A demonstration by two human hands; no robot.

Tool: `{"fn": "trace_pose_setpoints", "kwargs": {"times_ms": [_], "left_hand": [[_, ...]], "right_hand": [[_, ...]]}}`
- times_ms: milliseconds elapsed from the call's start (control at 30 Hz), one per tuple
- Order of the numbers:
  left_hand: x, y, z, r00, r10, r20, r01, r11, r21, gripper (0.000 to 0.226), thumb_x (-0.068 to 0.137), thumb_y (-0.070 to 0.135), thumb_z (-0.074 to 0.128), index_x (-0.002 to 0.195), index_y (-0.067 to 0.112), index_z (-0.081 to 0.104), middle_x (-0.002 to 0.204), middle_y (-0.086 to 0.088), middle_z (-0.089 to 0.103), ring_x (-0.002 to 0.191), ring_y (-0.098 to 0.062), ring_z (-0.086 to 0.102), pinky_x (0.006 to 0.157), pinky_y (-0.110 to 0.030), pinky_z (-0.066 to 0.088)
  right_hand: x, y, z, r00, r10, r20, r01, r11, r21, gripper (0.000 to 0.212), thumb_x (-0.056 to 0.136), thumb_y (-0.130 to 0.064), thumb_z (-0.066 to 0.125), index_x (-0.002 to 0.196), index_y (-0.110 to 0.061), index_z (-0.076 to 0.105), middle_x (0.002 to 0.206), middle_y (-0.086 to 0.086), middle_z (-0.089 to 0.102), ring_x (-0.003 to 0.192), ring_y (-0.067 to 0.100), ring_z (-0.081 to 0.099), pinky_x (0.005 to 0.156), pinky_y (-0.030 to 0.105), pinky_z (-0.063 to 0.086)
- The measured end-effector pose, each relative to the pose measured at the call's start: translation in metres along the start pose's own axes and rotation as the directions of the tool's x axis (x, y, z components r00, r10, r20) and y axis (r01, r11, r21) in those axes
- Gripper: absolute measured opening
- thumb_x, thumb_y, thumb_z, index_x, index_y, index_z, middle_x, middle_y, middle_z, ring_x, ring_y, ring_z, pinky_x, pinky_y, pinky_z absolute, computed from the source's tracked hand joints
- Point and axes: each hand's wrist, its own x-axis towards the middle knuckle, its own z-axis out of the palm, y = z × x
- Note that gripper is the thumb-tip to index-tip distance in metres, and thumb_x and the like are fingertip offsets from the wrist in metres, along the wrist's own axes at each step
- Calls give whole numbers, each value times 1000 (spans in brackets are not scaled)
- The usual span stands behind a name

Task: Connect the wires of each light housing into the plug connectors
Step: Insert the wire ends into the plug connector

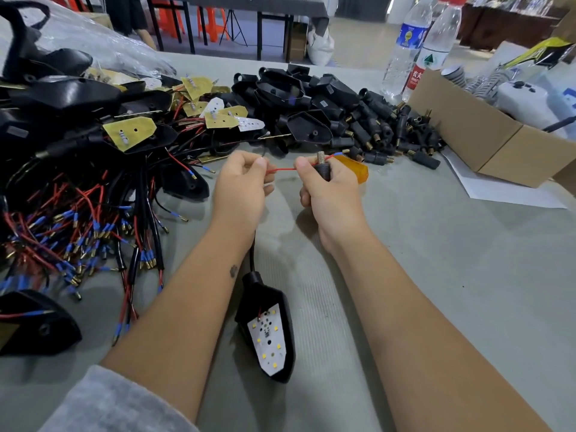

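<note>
1. Two hands work at the middle of the frame, but start at the far left: a tangled heap of red and black wires (93, 226) with blue sleeves and brass tips fills the left side, spilling over the grey table (436, 275).
2. Above it, at upper left, lie black light housings (62, 92) mixed with yellow circuit boards (129, 130).
3. Left of centre, the left hand (241, 188) has its fingers curled, pinching a red wire (282, 169) between thumb and forefinger.
4. Below the hands, at lower centre, one black light housing with a white LED board (269, 332) lies face up on the table; its black cable runs up under the left wrist.
5. The red wire stretches straight across to the right hand (330, 191), which grips a black plug connector (322, 169) with a threaded metal end pointing up, plus an orange lens (355, 169) tucked behind the fingers.
6. Beyond the hands, at upper centre, a pile of black connectors and housings (343, 116) covers the table.
7. At upper right stand two plastic water bottles (420, 48), just beside an open cardboard box (486, 135).
</note>
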Motion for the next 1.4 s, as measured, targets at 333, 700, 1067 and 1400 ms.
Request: {"fn": "trace_pose_setpoints", "kwargs": {"times_ms": [333,700,1067,1400], "left_hand": [[-7,0,2,962,243,124,-269,924,271,34,86,-1,56,74,21,33,76,3,53,64,-9,39,65,-26,37],[-2,-2,-2,957,205,206,-262,913,312,23,90,-1,60,88,22,60,79,10,57,67,5,51,65,-7,39],[-4,3,-7,957,130,260,-174,973,151,11,85,18,75,89,28,75,89,-22,68,81,-19,53,78,-34,42],[-4,-2,-6,972,130,197,-162,975,154,21,84,19,75,66,30,71,48,16,47,50,1,38,50,-11,33]], "right_hand": [[-4,-2,1,988,-27,150,53,984,-171,24,96,-21,61,74,-20,53,55,-13,46,59,14,42,60,34,36],[7,-8,-3,975,221,32,-213,879,425,11,98,-13,44,88,-15,49,53,-3,42,46,11,34,49,24,28],[4,-4,-15,995,15,96,-30,987,156,27,95,-7,59,111,-27,65,78,-10,56,64,-1,49,59,11,39],[7,-7,-18,978,208,22,-189,834,518,13,100,-21,54,99,-12,63,95,-3,73,71,7,64,69,20,51]]}}
